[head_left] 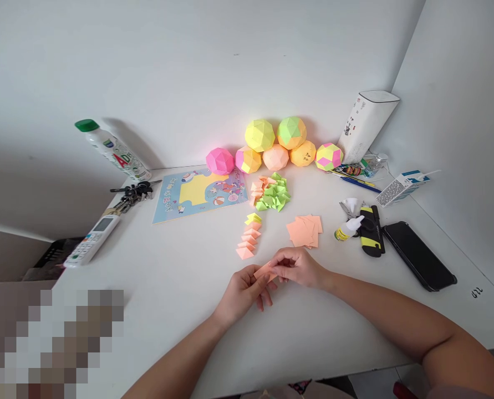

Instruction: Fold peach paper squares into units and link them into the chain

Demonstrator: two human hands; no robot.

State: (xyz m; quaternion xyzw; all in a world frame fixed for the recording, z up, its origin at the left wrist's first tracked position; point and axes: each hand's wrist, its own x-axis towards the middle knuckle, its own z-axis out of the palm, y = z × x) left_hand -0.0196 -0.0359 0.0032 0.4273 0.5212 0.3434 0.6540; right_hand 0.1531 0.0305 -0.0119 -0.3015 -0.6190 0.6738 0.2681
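Between my two hands is a small peach paper piece (263,271), partly covered by my fingers. My left hand (249,288) pinches it from the left with the thumb on top. From the right, my right hand (294,266) has its thumb and fingertips closed on the same paper. Just beyond lies a stack of loose peach paper squares (305,231). A row of folded peach paper units (249,241), with a yellow one at its far end, runs away from my left hand. Farther back sits a heap of green and peach folded units (274,194).
Several faceted paper balls (275,157) stand along the wall. On the left are a bottle (116,152), keys (132,191), a remote (92,241) and a blue card (167,202). A glue bottle (346,230), black-yellow tool (370,238), phone (419,255) and drink carton (402,188) lie right.
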